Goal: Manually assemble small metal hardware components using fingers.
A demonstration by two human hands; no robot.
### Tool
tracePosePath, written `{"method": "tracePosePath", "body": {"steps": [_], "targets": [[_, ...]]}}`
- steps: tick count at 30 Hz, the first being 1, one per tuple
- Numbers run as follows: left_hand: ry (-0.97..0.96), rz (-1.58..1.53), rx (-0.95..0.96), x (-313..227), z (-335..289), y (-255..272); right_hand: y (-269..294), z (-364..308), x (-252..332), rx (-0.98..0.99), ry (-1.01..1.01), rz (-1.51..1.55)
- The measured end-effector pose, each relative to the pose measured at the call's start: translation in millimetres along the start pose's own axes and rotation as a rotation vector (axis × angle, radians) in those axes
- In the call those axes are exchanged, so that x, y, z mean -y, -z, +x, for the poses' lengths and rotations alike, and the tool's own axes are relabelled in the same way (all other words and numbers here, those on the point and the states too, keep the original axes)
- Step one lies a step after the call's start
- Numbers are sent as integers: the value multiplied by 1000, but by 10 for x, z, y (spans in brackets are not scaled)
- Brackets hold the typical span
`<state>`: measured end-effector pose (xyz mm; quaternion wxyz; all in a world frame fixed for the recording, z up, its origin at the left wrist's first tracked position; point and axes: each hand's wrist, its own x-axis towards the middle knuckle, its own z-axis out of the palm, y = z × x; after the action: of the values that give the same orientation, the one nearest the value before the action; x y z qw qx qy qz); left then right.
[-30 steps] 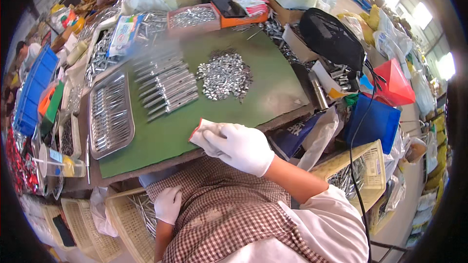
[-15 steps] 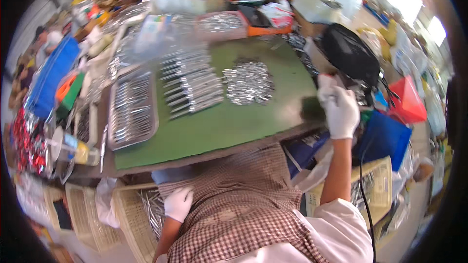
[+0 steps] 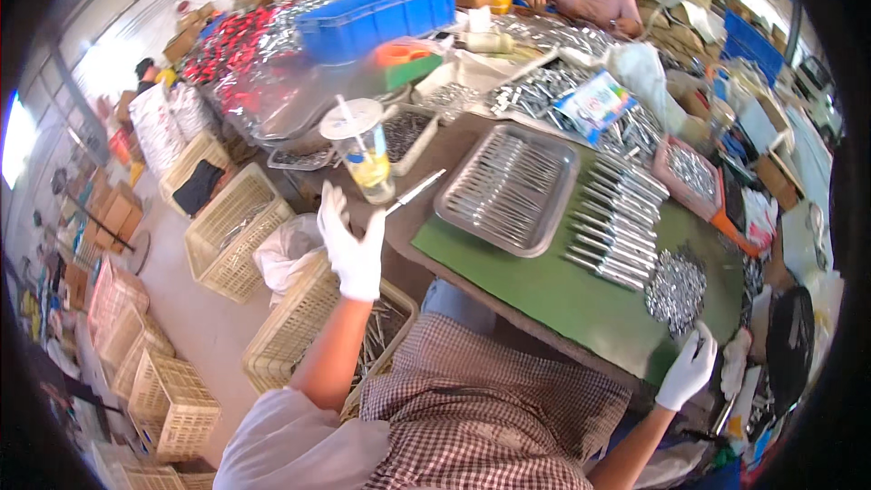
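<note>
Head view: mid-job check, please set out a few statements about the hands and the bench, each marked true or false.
1. The white-gloved left hand is near the clear plastic lidded cup. True.
2. That hand is balled into a fist. False: it is open, thumb apart.
3. The rectangular silver metal tray lies left of the long silver metal rods. True.
4. The tray is empty. False: slender shiny metal pieces lie in it.
5. The white-gloved right hand is near the pile of small silvery metal parts. True.
6. The cup has no straw. False: a thin pale straw sticks up from it.
</note>
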<state>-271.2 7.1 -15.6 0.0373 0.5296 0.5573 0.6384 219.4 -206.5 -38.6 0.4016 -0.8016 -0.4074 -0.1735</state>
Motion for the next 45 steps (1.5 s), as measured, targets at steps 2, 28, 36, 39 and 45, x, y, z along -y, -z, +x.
{"method": "tracePosePath", "body": {"steps": [2,28,36,39,45], "targets": [[63,-95,-33,311,312,-210,2,46,28,39,-111,82],[-645,-165,80,-525,-523,228,128,42,327,112,35,-34],[-696,-577,21,-898,-479,356,-18,89,-157,208,-115,45],[-702,-571,65,-992,-481,387,-88,85,-122,158,-73,53],[-746,-524,-19,-1023,-514,369,-38,65,-71,164,-108,48]]}}
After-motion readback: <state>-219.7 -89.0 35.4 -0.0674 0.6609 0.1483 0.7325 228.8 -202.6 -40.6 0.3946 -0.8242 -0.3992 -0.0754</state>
